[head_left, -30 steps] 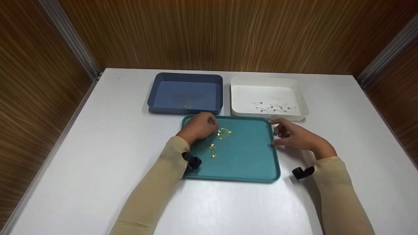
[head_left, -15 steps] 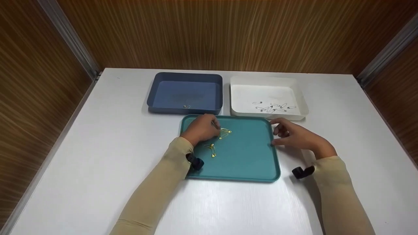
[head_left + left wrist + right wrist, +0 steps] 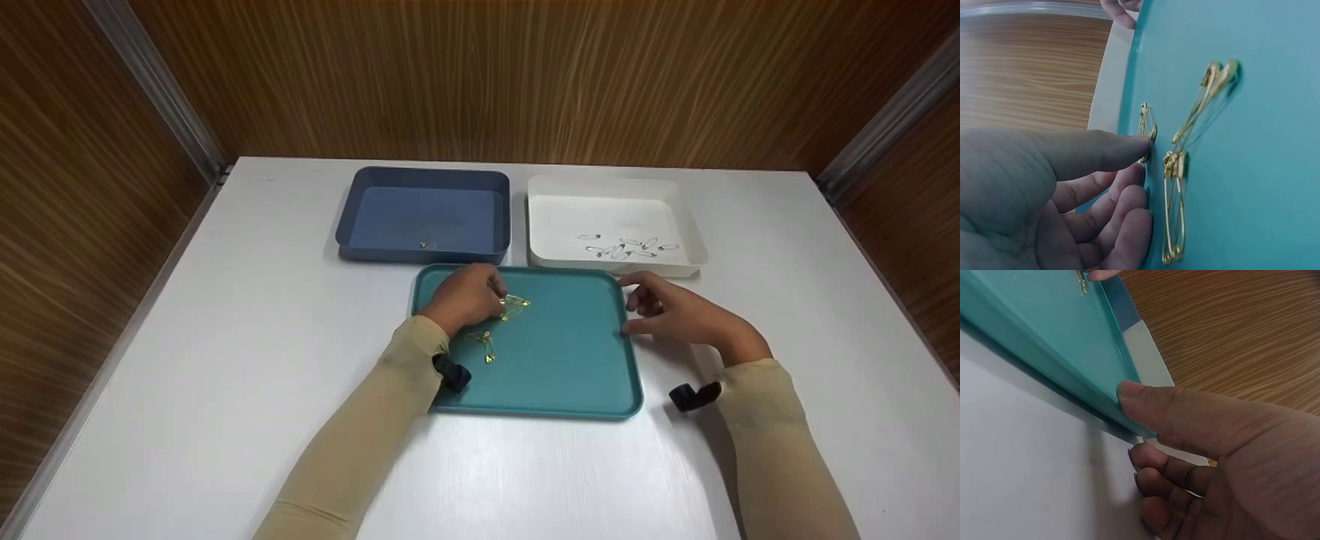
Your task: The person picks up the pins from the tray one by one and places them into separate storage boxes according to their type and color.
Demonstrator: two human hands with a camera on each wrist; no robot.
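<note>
Left hand: we see the left hand [image 3: 465,296] in the upper left part of the teal tray [image 3: 570,375], its thumb and fingers pinching a gold safety pin [image 3: 1147,130] at the edge of a small pile; the other fingers curl underneath.
Gold pins: the pile of gold safety pins [image 3: 514,306] lies just right of that hand, near the middle of the head view; a second small cluster of gold pins [image 3: 486,345] lies lower, beside the left wrist. In the left wrist view the pins [image 3: 1176,185] lie crossed over one another on the teal surface.
Right hand: the right hand [image 3: 675,311] sits at the tray's right edge, thumb pressed on the rim and the fingers loosely curled against the table below it; it pinches nothing that we can make out. The right wrist view shows the thumb [image 3: 1145,396] resting on the rim.
Blue tray: the blue tray [image 3: 352,225] stands above the teal tray, left of centre, with one small pin [image 3: 425,244] near its front wall.
White tray: the white tray [image 3: 694,240] stands beside it at upper right, holding silver safety pins [image 3: 626,247].
Table: all three trays stand on a white table [image 3: 225,337].
</note>
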